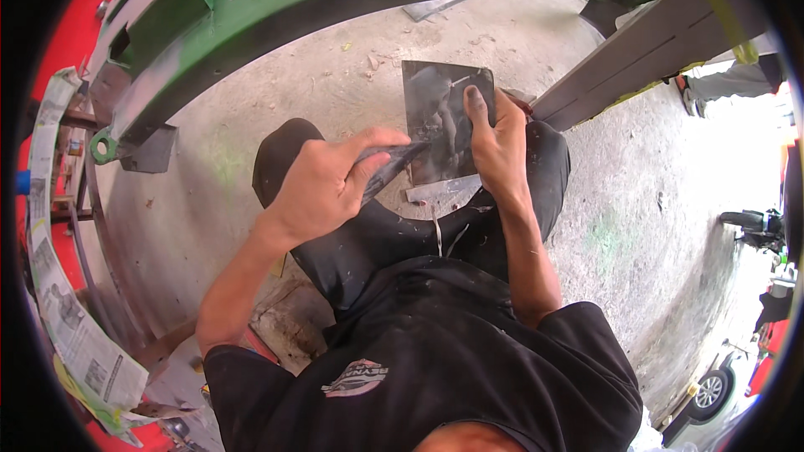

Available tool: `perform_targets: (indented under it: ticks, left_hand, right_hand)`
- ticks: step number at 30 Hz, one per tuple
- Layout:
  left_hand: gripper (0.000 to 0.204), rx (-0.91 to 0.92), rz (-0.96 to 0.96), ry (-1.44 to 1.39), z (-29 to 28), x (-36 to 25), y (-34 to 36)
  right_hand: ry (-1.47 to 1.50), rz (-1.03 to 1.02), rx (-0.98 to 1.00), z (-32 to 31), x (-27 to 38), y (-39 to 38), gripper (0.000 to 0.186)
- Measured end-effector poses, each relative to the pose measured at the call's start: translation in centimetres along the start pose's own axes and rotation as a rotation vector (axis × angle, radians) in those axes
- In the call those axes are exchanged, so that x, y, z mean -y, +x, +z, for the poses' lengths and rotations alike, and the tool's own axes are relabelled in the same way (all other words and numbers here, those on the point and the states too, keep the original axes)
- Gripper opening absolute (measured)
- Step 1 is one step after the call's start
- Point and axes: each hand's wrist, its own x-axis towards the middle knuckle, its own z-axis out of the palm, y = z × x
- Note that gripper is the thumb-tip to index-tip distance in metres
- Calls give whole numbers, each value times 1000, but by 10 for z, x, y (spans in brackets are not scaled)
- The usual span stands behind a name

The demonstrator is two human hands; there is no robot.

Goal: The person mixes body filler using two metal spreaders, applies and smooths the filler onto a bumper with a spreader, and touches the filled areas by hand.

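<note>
My right hand (pixel 498 142) grips a square, dark, smudged plate (pixel 431 117) by its right edge, thumb on the face, which bears grey smears. In my left hand (pixel 327 180) is a dark, flat, blade-like piece (pixel 385 176), pinched between thumb and fingers, its tip at the plate's lower left; whether the two touch I cannot tell. A pale metal strip (pixel 440 191) lies below the plate, between my legs.
A green metal frame (pixel 276 33) arches across the top. A long grey beam (pixel 628 50) runs to the upper right. Newspaper-masked part (pixel 71 310) stands at left. Someone's legs (pixel 720 84), a motorcycle wheel (pixel 737 219) and a car wheel (pixel 712 387) show at right.
</note>
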Motion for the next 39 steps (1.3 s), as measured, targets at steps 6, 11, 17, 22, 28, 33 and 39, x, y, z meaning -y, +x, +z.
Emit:
perform_targets:
  ticks: [6, 11, 17, 22, 28, 33, 39]
  left_hand:
    - [20, 152, -181, 36, 11, 14, -28]
    - [23, -79, -225, -50, -4, 10, -36]
    - [26, -331, 13, 212, 13, 1, -29]
    - [28, -451, 190, 431, 64, -10, -30]
    - [36, -536, 216, 603, 95, -15, -22]
    - [39, -597, 154, 626, 97, -3, -15]
    - [42, -633, 160, 588, 109, -3, -18]
  right_hand:
    - [59, 38, -8, 21, -49, 6, 33]
    - [149, 48, -97, 23, -33, 17, 35]
    - [120, -97, -237, 29, -21, 10, 33]
    - [72, -92, -333, 32, -2, 0, 29]
    - [80, -197, -463, 37, 12, -7, 27]
    - [49, -179, -521, 41, 10, -10, 27]
    - [133, -195, -528, 48, 8, -9, 26]
